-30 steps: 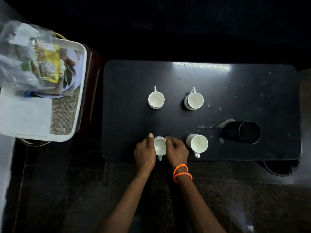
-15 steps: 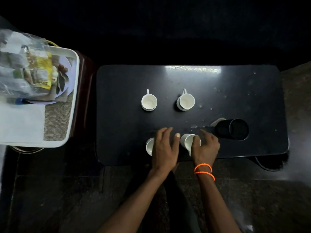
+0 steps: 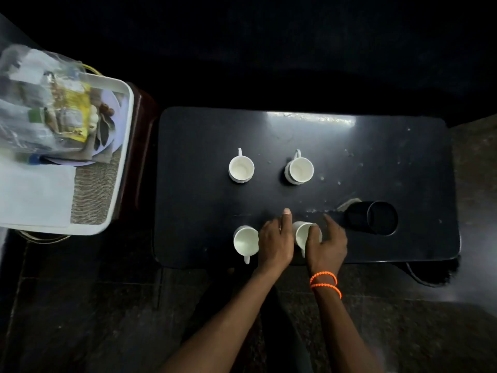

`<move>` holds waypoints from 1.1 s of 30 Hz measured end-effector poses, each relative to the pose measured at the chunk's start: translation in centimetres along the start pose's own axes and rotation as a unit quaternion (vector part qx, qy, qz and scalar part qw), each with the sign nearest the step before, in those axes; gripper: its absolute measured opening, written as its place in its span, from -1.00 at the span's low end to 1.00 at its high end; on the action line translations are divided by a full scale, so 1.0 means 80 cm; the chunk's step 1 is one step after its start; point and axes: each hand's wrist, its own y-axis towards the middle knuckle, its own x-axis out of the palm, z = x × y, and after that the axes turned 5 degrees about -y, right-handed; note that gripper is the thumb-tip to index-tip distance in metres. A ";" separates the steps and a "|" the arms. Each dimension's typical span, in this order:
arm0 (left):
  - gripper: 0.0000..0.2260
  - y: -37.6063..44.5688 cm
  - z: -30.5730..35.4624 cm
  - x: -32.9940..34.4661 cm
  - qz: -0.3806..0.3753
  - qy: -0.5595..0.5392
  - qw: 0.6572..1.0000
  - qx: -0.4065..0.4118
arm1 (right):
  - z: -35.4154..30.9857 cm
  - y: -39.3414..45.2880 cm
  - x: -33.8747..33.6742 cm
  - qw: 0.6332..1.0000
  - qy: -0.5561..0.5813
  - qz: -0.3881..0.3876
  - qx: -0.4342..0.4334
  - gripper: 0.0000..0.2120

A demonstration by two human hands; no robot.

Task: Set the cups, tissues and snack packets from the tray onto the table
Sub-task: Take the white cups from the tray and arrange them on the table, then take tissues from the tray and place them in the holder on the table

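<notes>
black cylindrical holder (image 3: 372, 218) on its side, orange bracelets (image 3: 325, 282)

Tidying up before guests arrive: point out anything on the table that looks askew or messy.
The black cup lies tipped on its side at the table's right end, with pale specks and a smear beside it. The four white cups stand upright.

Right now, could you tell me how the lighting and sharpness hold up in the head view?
Head view: dim overall; glare streaks the table's far edge; the white cups stand out sharply; the clear bag of packets on the tray looks smeared; corners fade into black.
</notes>
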 end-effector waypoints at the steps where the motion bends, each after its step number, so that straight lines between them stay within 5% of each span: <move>1: -0.48 0.000 0.003 -0.008 0.019 -0.034 0.999 -0.002 | -0.011 -0.002 0.003 1.000 0.000 0.003 -0.024 -0.64; 8: -0.57 0.012 0.032 -0.117 0.143 -0.186 0.971 0.052 | -0.117 -0.033 0.059 0.979 -0.016 -0.046 -0.198 -0.69; 13: -0.75 0.037 0.037 -0.228 0.228 -0.255 0.938 0.061 | -0.218 -0.089 0.117 0.946 0.026 -0.159 -0.280 -0.71; 21: -0.73 0.064 0.007 -0.417 0.440 -0.293 0.849 0.027 | -0.371 -0.195 0.255 0.835 -0.021 -0.375 -0.402 -0.70; 28: -0.74 0.090 -0.026 -0.488 0.524 -0.365 0.769 -0.038 | -0.428 -0.247 0.359 0.775 -0.236 -0.341 -0.476 -0.44; 33: -0.78 0.092 -0.045 -0.491 0.524 -0.399 0.751 -0.047 | -0.427 -0.276 0.380 0.752 -0.251 -0.364 -0.488 -0.29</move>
